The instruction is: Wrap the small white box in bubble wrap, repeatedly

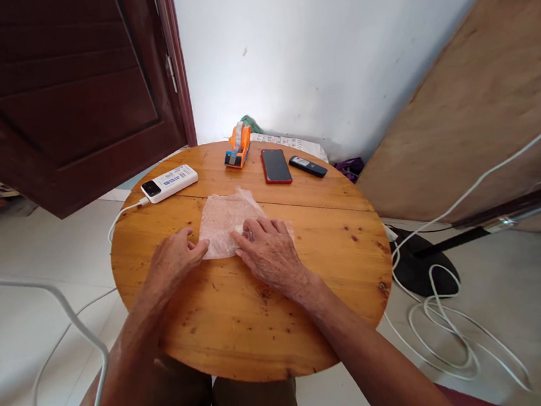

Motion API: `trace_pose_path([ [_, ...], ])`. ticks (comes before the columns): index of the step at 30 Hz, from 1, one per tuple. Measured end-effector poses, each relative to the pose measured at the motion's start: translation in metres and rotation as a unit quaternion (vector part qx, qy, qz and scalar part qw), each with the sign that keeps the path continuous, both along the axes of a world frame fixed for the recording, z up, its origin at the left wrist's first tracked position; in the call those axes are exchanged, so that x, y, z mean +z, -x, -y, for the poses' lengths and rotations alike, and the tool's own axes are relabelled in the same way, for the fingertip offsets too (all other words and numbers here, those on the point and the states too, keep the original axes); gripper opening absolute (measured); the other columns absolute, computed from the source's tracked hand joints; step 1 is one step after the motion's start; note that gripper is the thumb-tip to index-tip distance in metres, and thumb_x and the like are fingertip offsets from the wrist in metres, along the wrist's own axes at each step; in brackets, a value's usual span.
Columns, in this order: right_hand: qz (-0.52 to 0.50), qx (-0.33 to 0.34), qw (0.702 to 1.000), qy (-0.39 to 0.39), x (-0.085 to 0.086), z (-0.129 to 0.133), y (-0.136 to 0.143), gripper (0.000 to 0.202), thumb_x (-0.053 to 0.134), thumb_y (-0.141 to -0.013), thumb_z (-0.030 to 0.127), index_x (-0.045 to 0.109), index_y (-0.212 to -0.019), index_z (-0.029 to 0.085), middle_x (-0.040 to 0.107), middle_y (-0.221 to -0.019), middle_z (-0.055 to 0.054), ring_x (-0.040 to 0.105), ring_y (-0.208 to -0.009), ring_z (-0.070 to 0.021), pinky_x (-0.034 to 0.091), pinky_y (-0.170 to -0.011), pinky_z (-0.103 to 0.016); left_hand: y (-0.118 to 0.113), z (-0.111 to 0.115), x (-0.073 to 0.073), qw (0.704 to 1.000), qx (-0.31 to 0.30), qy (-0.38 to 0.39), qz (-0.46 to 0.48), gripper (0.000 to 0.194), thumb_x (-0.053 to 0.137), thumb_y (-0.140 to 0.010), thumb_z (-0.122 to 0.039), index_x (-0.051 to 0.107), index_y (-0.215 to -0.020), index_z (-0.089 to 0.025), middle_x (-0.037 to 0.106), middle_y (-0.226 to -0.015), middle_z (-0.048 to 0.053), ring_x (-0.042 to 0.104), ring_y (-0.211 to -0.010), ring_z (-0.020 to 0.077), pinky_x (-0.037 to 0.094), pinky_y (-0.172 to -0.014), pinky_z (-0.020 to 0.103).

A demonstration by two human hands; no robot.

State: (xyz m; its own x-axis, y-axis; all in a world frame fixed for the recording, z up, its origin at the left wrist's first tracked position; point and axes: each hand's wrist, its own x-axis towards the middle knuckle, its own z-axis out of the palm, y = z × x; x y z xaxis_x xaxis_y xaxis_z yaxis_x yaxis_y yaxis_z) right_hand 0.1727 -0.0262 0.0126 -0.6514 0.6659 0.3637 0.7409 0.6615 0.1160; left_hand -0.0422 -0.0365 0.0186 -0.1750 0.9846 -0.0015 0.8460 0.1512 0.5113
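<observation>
A thin, pinkish-white sheet of translucent bubble wrap lies crumpled on the round wooden table, its lower part creased or folded. My left hand rests at the sheet's left edge, thumb pointing inward and touching it, with a gap between thumb and fingers. Over the lower right part of the sheet is my right hand, fingers bent down onto the wrap. A shiny bit of film shows between its thumb and forefinger. What lies beneath those fingers is hidden.
Along the table's far side are a white power bank with a cable, an orange tape dispenser, a red-edged phone and a black remote-like device. A white cable loops at left; a black stand base stands right.
</observation>
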Motion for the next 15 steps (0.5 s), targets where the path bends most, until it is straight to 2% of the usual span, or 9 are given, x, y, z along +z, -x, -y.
trace_pose_path([
  [4,0.0,-0.001,1.0,-0.004,-0.001,-0.001,0.001,0.027,0.055,-0.094,0.032,0.06,-0.119,0.024,0.06,-0.108,-0.01,0.045,-0.097,-0.0269,0.029,-0.079,-0.04,-0.003,-0.004,-0.013,0.987,-0.024,0.017,0.161,0.03,0.06,-0.076,-0.043,0.067,-0.09,-0.018,0.065,-0.058,0.0,0.061,-0.049,0.0177,0.037,-0.045,0.025],
  [6,0.003,-0.002,1.0,-0.007,-0.001,-0.001,0.001,0.026,0.055,-0.094,0.033,0.06,-0.119,0.024,0.06,-0.108,-0.009,0.045,-0.096,-0.0266,0.029,-0.079,-0.04,-0.007,-0.006,-0.017,0.97,-0.009,0.033,0.242,0.03,0.061,-0.074,-0.041,0.066,-0.091,-0.017,0.061,-0.055,-0.002,0.058,-0.044,0.0156,0.036,-0.041,0.023],
  [11,0.007,-0.003,1.0,-0.009,-0.001,-0.001,0.001,0.027,0.055,-0.094,0.033,0.059,-0.119,0.025,0.06,-0.109,-0.009,0.045,-0.098,-0.0264,0.029,-0.079,-0.04,-0.017,-0.002,-0.012,0.91,0.069,0.042,0.406,0.044,0.068,-0.066,-0.032,0.063,-0.106,-0.012,0.059,-0.06,-0.004,0.049,-0.042,0.0093,0.038,-0.039,0.021],
  [15,0.008,-0.003,1.0,-0.006,-0.001,-0.001,0.0,0.026,0.055,-0.094,0.034,0.06,-0.118,0.025,0.06,-0.109,-0.009,0.045,-0.097,-0.0267,0.029,-0.079,-0.04,-0.021,0.0,-0.009,0.871,0.066,0.043,0.484,0.038,0.07,-0.062,-0.033,0.064,-0.094,-0.013,0.064,-0.071,0.0,0.049,-0.047,0.0074,0.038,-0.04,0.02],
])
